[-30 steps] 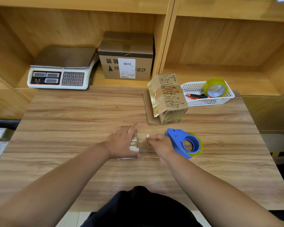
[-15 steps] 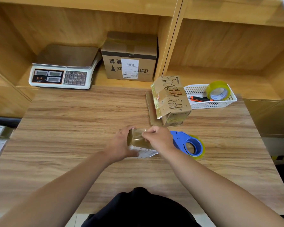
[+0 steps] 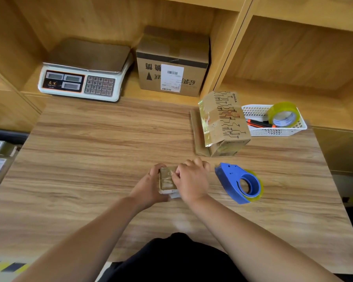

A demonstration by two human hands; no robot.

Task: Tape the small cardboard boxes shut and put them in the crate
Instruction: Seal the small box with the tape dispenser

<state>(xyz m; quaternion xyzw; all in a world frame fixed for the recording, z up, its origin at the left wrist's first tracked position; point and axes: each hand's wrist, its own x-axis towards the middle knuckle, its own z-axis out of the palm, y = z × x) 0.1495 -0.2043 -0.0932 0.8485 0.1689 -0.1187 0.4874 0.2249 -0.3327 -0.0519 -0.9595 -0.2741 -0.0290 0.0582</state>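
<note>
Both hands are on it, head view, dead centre. The left hand (image 3: 151,186) is wrapped round the left side of the small cardboard box (image 3: 167,180), fingertips hooked over the far edge and the palm against the side. The right hand (image 3: 192,180) comes in from the other side, fingers curled over the far right corner and thumb down on the glossy taped top. Neither hand shows any gap: a closed two-sided grip with the box sandwiched between the palms. A white label peeks out at the box's near end. The box sits low on the wooden table (image 3: 90,159), near the middle and closer to the person than to the shelves.

Now the room. Just right of the right hand, not touching it, lies the blue tape dispenser (image 3: 240,184) on its side. Behind it a taped box (image 3: 222,123) leans tilted over a flat piece of cardboard (image 3: 198,137), and a white basket (image 3: 273,132) with a tape roll (image 3: 283,115) sits by the far right edge. To the left a wide stretch of wood grain runs out to the table's edge. At the back, a scale (image 3: 84,72) and a labelled carton (image 3: 171,64) sit well apart from the hands.

Both forearms reach forward from the bottom of the view and converge on the box, wrists low over the tabletop.
</note>
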